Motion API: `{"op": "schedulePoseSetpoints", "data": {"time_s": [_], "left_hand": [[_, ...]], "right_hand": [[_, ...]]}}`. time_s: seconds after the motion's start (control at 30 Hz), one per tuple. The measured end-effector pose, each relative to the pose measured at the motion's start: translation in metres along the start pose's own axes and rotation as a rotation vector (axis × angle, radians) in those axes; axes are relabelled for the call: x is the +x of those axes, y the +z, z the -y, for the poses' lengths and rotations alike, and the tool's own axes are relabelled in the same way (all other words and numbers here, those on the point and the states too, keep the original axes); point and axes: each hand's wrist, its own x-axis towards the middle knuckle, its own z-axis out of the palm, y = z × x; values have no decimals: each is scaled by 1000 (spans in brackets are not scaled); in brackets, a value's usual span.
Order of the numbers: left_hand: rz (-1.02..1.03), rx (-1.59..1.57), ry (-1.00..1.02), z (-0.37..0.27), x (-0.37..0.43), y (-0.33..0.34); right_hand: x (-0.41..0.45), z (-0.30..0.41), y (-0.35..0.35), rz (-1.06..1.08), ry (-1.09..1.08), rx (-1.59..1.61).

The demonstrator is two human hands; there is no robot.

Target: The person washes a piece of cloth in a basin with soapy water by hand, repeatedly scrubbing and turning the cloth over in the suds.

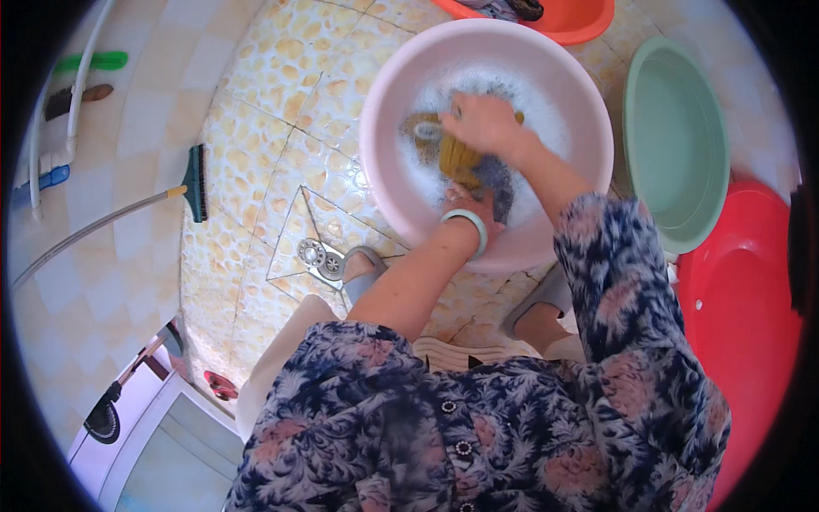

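A large pale pink plastic basin [390,185] stands on the floor before me, holding sudsy water [544,121]. In it lies a wet mustard-yellow ribbed cloth [457,159], with dark blue-grey cloth [502,182] beside it. Curled over the upper part of the yellow cloth is my right hand [486,125], blurred, its grip partly hidden. My left hand [473,206], a pale bangle [477,224] at its wrist, grips the wet cloth at the near side of the bundle. Suds and the hand itself hide some of its fingers.
Beyond the basin is an orange tub [576,19] with cloth in it. To the right stand a green basin [678,141] of water and a red tub [736,307]. A long-handled floor brush [195,185] leans at the left wall, near a floor drain [320,257].
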Motion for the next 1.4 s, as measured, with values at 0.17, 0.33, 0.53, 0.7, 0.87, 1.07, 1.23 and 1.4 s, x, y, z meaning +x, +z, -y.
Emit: {"op": "schedulePoseSetpoints", "data": {"time_s": [0.17, 0.33, 0.53, 0.7, 0.87, 1.07, 1.23, 1.4], "left_hand": [[-57, -108, 193, 30, 24, 27], [97, -85, 76, -1, 4, 0], [33, 27, 31, 2, -6, -9], [46, 18, 24, -9, -4, -7], [3, 12, 23, -7, -3, -3], [21, 17, 20, 1, 8, -2], [56, 273, 237, 2, 28, 30], [100, -24, 162, 6, 32, 26]], "right_hand": [[-85, 9, 66, -455, -232, 189], [-57, -29, 76, -486, -172, 189], [17, -25, 48, -386, -63, 255], [64, -52, 40, -354, 203, 81], [51, -51, 36, -239, 140, 121], [-14, -40, 15, -34, -113, 130], [-108, -37, 83, -414, -304, 241], [-60, -20, 95, -459, -243, 17]]}}
